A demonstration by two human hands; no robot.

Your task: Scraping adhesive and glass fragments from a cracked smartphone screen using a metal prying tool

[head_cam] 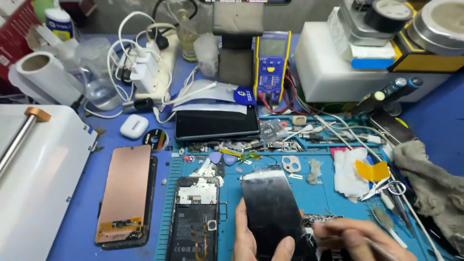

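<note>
My left hand holds a dark glossy phone panel upright-tilted over the blue mat, thumb on its lower edge. My right hand sits at the panel's lower right corner, fingers closed on a thin metal tool. To the left lies an opened phone body with its battery and board exposed. Farther left rests a copper-backed screen, face down.
A blue work mat carries small parts, picks, a camera frame and scissors. A black tablet, a multimeter, a white machine, cables, an earbud case and a grey rag surround it.
</note>
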